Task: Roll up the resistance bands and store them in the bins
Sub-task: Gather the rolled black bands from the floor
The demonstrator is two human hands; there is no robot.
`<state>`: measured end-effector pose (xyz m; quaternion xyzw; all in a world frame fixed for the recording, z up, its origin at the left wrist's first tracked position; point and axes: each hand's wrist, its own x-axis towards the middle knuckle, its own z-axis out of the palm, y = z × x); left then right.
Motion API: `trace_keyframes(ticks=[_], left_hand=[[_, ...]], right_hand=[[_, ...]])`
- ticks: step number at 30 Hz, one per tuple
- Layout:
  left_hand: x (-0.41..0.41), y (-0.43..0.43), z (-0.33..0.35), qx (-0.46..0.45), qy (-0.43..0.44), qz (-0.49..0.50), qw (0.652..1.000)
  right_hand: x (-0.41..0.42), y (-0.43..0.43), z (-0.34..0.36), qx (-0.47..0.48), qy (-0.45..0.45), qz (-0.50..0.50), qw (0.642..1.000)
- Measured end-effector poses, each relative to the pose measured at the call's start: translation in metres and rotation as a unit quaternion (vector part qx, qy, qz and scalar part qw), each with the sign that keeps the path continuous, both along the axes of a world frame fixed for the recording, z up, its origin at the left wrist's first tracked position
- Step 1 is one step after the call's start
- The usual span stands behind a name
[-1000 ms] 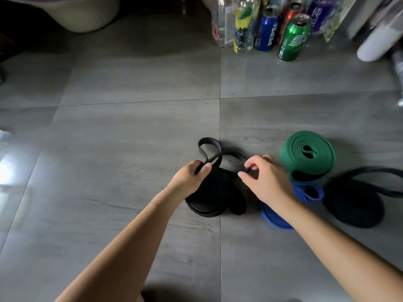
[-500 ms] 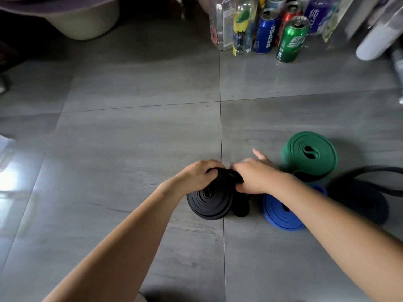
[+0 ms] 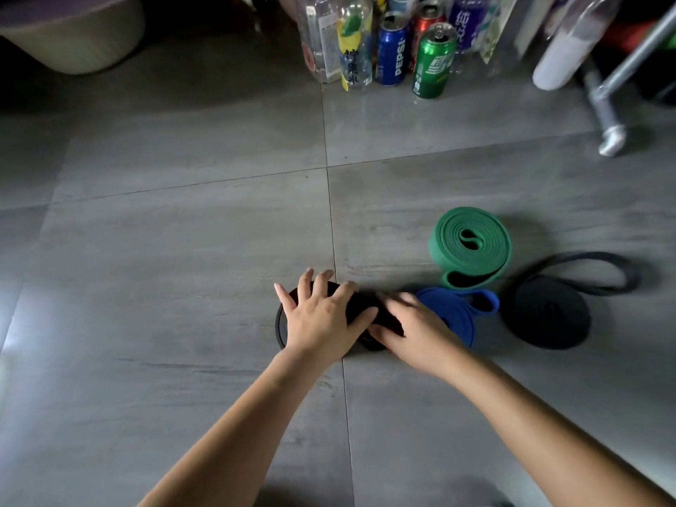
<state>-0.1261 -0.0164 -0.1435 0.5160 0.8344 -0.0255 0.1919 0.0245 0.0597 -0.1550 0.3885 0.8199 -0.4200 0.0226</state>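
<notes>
On the grey floor [image 3: 164, 287], astride a tile seam, the black band [image 3: 364, 303] lies coiled flat under the left hand [image 3: 322, 320], whose fingers are spread straight and press down on it. The right hand [image 3: 417, 331] touches the coil's right edge; blur hides its grip. Close on that side crowd the blue band [image 3: 453, 312], green band [image 3: 472, 243] and dark band [image 3: 548, 316]. Bare tiles stretch left; cans [image 3: 391, 49] line the floor's far edge.
</notes>
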Motion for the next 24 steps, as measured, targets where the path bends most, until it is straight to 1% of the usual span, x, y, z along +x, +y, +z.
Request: trace_keyframes(ticks=[2,5,7,8,10,13,15,17,19,22,24], left_hand=[[0.002,-0.002,-0.001,0.012,0.035,-0.006,0.999],[0.000,-0.007,-0.004,0.058,0.044,-0.004,0.997],[-0.001,-0.006,-0.004,0.069,0.027,0.018,0.997],[0.000,-0.003,-0.005,0.071,0.013,0.042,0.997],[0.002,0.008,-0.005,0.069,-0.014,0.093,0.993],[0.006,0.019,-0.006,0.061,-0.023,0.128,0.990],[0.008,0.017,-0.006,0.063,-0.016,0.126,0.990],[0.008,0.011,-0.006,0.070,-0.011,0.109,0.991],[0.006,0.008,-0.005,0.077,-0.014,0.095,0.992],[0.005,0.008,-0.003,0.073,-0.014,0.090,0.993],[0.006,0.010,-0.002,0.066,-0.013,0.092,0.993]], right_hand=[[0.022,0.007,0.003,0.021,0.023,-0.045,0.999],[0.072,0.024,0.008,0.050,0.044,-0.163,0.984],[0.111,0.043,0.007,0.083,0.008,-0.223,0.971],[0.130,0.054,0.006,0.097,-0.026,-0.234,0.967],[0.161,0.076,0.002,0.103,-0.094,-0.229,0.963],[0.181,0.106,-0.002,0.118,-0.131,-0.226,0.958],[0.184,0.120,-0.004,0.128,-0.188,-0.188,0.956],[0.185,0.129,-0.005,0.143,-0.249,-0.122,0.950],[0.185,0.137,-0.007,0.176,-0.285,-0.049,0.941],[0.184,0.152,-0.006,0.213,-0.341,0.059,0.913],[0.181,0.155,-0.004,0.231,-0.379,0.080,0.892]])
